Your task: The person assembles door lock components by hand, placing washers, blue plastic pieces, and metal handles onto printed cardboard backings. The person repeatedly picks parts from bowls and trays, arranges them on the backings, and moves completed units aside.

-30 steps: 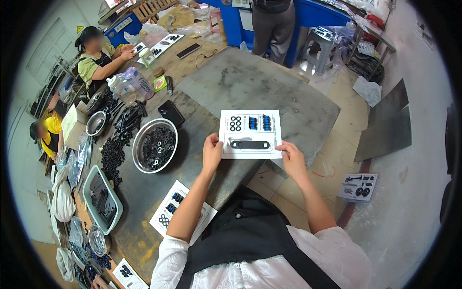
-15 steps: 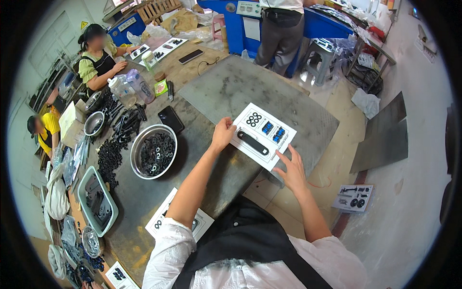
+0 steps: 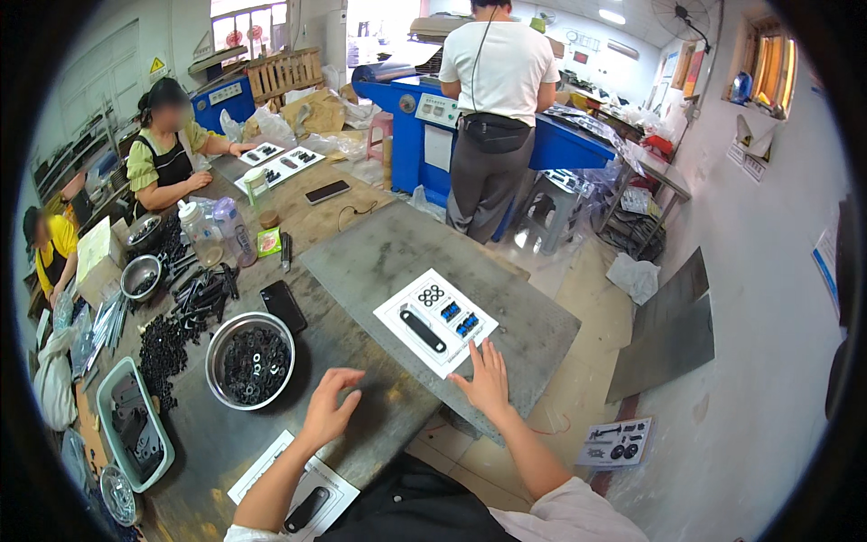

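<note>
A white printed card (image 3: 412, 341) lies on a grey metal sheet (image 3: 361, 257) on the table. A long black slotted plate (image 3: 423, 331), several black rings (image 3: 431, 295) and small blue-and-black parts (image 3: 467, 324) sit on the card. My right hand (image 3: 488, 379) is open with fingers spread, its fingertips at the card's near right edge. Away from the card, my left hand (image 3: 330, 408) is open and holds nothing, fingers loosely curved above the table. Under my left forearm is a second white card (image 3: 269, 471) with a black slotted plate (image 3: 307, 509), partly hidden.
Left of my hands stand a metal bowl (image 3: 218, 359) of black rings, a phone (image 3: 284, 305) and a pale green tray (image 3: 165, 449) of black plates. Beyond are loose black parts (image 3: 163, 352) and bottles (image 3: 236, 233). Co-workers (image 3: 163, 149) sit at left; another person (image 3: 497, 108) stands at a blue machine.
My left hand has let go of the card and drawn back toward me. My right hand stays by the card's edge. The whole view has tilted upward.
</note>
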A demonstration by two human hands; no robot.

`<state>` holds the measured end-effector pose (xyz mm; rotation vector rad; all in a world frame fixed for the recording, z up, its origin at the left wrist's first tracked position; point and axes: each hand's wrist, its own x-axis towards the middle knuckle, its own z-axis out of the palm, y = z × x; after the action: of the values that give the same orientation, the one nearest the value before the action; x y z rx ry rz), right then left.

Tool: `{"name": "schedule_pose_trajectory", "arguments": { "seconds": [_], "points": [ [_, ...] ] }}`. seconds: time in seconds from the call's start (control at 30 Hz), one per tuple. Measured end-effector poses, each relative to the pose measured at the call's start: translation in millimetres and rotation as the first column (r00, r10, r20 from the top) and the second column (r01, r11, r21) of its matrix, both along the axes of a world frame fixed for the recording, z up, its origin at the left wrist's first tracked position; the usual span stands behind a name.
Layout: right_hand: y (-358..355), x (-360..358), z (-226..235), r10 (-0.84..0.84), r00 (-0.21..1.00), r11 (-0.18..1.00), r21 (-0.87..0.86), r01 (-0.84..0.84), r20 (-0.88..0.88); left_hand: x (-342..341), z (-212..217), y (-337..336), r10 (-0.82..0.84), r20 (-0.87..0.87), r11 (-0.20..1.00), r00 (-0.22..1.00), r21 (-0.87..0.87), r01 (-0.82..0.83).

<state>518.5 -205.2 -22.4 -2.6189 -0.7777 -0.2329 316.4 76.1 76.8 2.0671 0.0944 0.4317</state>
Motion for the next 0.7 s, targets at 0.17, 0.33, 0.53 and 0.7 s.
{"name": "schedule_pose_trajectory", "arguments": {
  "seconds": [0.17, 0.33, 0.53, 0.7],
  "points": [
    [33, 50, -1, -0.008, 1.0, 0.998, -0.061, 0.006, -0.028, -103, 11, 21, 0.233, 0.006, 0.972, 0.973, -0.025, -0.233],
    [65, 98, -2, -0.039, 0.997, 0.997, -0.069, 0.034, -0.069, -200, -24, 42, 0.59, -0.008, 0.794, 0.807, -0.178, -0.582],
    [111, 151, 4, -0.11, 0.986, 0.988, -0.121, 0.095, -0.126, -311, -103, 41, 0.873, -0.066, 0.43, 0.484, -0.363, -0.827],
    [134, 196, 6, -0.158, 0.973, 0.978, -0.159, 0.132, -0.171, -357, -124, 41, 0.936, -0.126, 0.284, 0.33, -0.288, -0.915]
  ]
}}
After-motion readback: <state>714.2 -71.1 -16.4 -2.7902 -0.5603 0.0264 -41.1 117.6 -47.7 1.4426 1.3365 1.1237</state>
